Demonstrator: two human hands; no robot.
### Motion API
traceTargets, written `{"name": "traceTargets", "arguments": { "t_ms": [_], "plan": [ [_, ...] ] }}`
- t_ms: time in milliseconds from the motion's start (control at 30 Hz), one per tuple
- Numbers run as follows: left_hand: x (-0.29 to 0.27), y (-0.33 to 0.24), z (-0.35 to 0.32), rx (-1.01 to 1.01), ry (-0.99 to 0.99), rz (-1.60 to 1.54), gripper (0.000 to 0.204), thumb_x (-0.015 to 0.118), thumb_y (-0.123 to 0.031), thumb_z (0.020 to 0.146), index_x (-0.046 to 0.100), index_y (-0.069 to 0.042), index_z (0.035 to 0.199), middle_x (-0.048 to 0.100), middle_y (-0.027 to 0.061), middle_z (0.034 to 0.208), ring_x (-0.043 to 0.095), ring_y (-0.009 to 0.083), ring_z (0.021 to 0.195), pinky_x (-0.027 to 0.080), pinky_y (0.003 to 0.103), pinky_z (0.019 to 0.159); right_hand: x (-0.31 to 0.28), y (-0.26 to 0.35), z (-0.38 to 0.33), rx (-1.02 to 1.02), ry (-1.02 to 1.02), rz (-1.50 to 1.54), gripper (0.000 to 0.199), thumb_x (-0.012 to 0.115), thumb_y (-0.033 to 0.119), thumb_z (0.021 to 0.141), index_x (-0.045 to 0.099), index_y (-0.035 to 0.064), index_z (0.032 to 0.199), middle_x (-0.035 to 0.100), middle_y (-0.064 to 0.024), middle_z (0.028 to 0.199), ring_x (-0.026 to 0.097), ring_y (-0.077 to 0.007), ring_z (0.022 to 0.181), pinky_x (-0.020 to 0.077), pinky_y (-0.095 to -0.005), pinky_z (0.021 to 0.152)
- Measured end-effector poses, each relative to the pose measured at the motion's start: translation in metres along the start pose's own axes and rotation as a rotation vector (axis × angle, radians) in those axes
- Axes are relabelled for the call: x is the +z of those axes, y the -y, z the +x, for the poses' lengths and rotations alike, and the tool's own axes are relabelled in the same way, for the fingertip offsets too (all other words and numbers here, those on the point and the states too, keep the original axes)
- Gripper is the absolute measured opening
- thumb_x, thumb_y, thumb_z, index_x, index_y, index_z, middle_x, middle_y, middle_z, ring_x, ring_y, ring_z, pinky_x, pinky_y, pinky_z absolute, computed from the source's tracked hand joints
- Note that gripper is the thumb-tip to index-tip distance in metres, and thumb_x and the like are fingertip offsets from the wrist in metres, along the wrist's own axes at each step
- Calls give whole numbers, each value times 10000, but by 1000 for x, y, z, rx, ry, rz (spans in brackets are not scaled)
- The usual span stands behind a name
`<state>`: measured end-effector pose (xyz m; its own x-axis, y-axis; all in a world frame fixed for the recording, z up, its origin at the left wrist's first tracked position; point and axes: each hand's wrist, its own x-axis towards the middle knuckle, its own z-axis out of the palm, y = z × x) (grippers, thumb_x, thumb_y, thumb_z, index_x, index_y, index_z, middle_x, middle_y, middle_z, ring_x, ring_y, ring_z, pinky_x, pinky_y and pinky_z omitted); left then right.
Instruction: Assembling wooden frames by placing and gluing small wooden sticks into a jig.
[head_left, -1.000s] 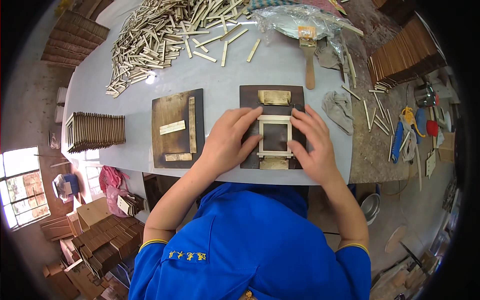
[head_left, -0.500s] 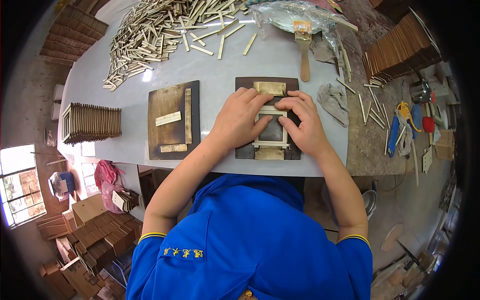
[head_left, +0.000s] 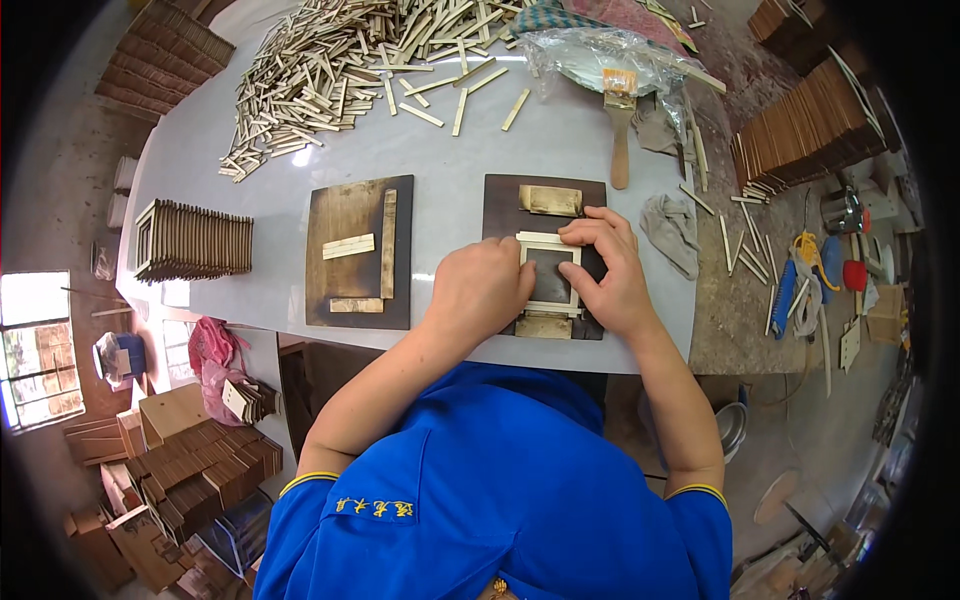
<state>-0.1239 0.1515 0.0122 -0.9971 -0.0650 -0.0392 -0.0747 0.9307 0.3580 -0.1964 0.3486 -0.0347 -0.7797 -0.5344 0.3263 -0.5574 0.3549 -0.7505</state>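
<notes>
A small pale wooden frame [head_left: 550,239] made of thin strips lies on a dark board [head_left: 502,212]. Pale wooden blocks sit on this board, a far block [head_left: 550,201] beyond the frame and a near block [head_left: 544,327] at its near side. My left hand [head_left: 483,285] is closed with curled fingers at the frame's left side, covering most of that strip. Around the right strip, my right hand [head_left: 612,275] has its thumb inside the opening and its fingers at the far right corner.
A second board [head_left: 330,215] with pale strips lies to the left. Farther left stands a row of stacked frames [head_left: 200,246]. Loose wooden strips [head_left: 320,85] are heaped at the back. A brush [head_left: 620,140], plastic wrap and a grey rag [head_left: 668,232] lie on the right.
My left hand has drawn back toward me from the frame's far side, its fingers now curled at the left strip. The right hand stays at the right strip. The whole view has shifted slightly.
</notes>
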Motion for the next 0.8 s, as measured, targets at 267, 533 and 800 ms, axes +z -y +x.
{"name": "traceTargets", "arguments": {
  "t_ms": [267,533,800],
  "plan": [
    [6,14,-6,199,-449,-136,208,775,-94,837,590,-99,743,564,32,677,513,235,542,445,346,536,-2,5,-4,101,-168,306,513,772,230,906,613,45,1357,659,-100,1335,531,-323,1331,382,-422,1164],
    [-7,37,-6,259,-633,-51,215,783,-56,811,589,-115,739,514,-2,669,474,191,542,400,320,517,-5,-1,-11,139,-109,470,608,677,456,1013,574,6,1409,617,-169,1372,553,-313,1294,391,-399,1153],
    [-24,61,-4,225,-674,1,216,781,-107,806,572,-122,753,521,24,681,509,223,557,424,351,520,-41,10,13,29,-129,0,406,703,274,994,654,14,1302,633,-136,1359,576,-306,1252,450,-391,1074]
  ]
}}
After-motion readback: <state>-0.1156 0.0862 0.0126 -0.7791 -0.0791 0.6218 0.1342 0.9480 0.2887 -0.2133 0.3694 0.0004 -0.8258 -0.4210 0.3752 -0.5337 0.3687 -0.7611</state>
